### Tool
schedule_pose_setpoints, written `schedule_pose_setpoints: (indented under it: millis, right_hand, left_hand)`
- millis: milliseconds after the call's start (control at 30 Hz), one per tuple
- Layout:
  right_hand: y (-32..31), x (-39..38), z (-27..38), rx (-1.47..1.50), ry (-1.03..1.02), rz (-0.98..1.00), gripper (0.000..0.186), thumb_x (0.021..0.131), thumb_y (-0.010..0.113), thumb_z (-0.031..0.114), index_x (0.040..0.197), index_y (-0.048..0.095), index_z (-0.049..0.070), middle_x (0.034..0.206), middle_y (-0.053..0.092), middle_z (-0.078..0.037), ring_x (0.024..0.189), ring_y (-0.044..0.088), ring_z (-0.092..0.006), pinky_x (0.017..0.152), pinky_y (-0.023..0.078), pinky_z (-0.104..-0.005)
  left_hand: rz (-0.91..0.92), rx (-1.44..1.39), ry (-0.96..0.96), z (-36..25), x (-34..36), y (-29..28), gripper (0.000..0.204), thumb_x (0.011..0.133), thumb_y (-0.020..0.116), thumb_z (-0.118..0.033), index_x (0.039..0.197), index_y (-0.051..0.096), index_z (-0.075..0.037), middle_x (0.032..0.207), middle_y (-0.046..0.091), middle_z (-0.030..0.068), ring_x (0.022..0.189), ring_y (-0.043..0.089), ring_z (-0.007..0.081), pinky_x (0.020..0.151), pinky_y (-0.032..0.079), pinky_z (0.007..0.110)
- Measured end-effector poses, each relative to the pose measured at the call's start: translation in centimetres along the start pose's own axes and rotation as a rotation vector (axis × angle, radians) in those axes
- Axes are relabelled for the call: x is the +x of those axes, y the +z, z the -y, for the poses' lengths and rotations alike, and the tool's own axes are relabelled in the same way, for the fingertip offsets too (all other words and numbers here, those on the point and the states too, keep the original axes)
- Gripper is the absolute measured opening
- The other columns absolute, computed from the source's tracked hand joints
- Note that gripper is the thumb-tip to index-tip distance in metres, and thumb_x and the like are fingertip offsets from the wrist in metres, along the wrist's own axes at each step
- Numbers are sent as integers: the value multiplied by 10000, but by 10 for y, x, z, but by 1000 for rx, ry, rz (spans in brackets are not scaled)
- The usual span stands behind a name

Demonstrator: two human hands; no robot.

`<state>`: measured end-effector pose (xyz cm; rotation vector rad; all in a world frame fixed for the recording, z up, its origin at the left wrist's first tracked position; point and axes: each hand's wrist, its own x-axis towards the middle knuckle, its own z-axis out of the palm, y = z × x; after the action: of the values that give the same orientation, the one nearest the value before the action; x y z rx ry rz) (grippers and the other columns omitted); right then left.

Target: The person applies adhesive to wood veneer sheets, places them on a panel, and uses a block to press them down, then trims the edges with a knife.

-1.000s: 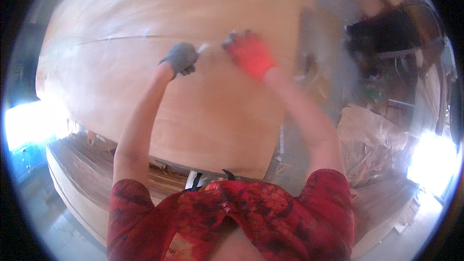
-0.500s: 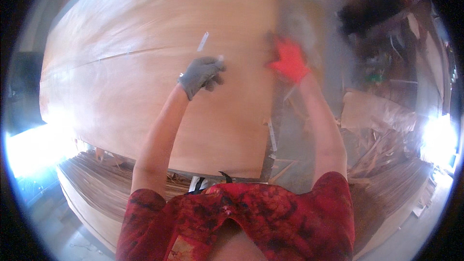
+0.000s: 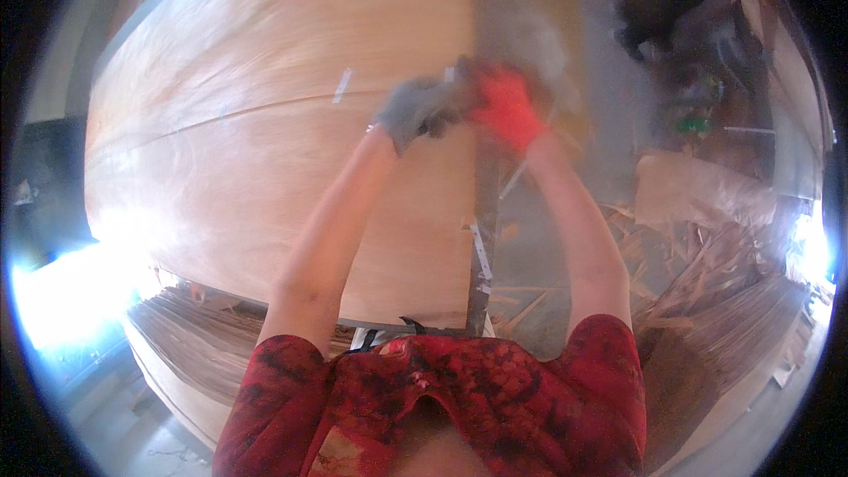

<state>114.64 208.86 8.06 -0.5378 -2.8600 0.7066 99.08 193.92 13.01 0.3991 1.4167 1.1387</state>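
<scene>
A wide pale wood veneer sheet (image 3: 265, 185) lies before me, with a long seam running across it. A short strip of white tape (image 3: 343, 86) sits on it near the seam. My left hand (image 3: 413, 113), in a grey glove, is closed with curled fingers over the sheet's right side; a small pale bit shows by its fingertips. My right hand (image 3: 508, 113), in a bright red glove, is beside it at the sheet's right edge. Its fingers close around something dark, smeared by motion, whose kind I cannot make out. The two hands nearly meet.
Stacked veneer (image 3: 212, 336) lies under the near left side, another stack (image 3: 698, 362) at the right. Wood scraps (image 3: 689, 256) and a brown sheet (image 3: 698, 190) lie at right. White strips (image 3: 480, 252) hang at the sheet's near right edge. A dark bulky object (image 3: 676, 0) stands far right.
My left hand has moved right and slightly up, toward my right hand, which has shifted slightly left. The sheet and its tape strip appear further left as the view shifts.
</scene>
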Motion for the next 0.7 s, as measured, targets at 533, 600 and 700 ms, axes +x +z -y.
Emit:
schedule_pose_setpoints:
  millis: [533, 600, 700]
  right_hand:
    - [0, 3, 2, 59, -81, 4, 827, 772, 779, 389, 1492, 416, 206, 1461, 489, -128, 1351, 420, -363, 1069, 355, -489]
    - [2, 5, 3, -52, -172, 11, 767, 801, 746, 406, 1480, 436, 229, 1467, 493, -95, 1361, 415, -353, 1048, 367, -493]
    - [10, 6, 2, -260, -263, 19, 690, 839, 693, 440, 1459, 460, 249, 1478, 488, -70, 1376, 407, -333, 1029, 377, -494]
  left_hand:
    - [-96, -62, -17, 49, 41, -18, 208, 923, 622, -181, 938, 719, 2, 779, 688, 73, 573, 617, 149, 482, 478, 293]
    - [-90, -68, 4, 58, 46, -27, 210, 924, 625, -181, 933, 718, 7, 787, 692, 78, 577, 623, 152, 491, 489, 295]
    - [-62, 23, 19, 65, 46, -39, 225, 921, 641, -192, 935, 709, 22, 807, 701, 103, 615, 660, 179, 536, 543, 318]
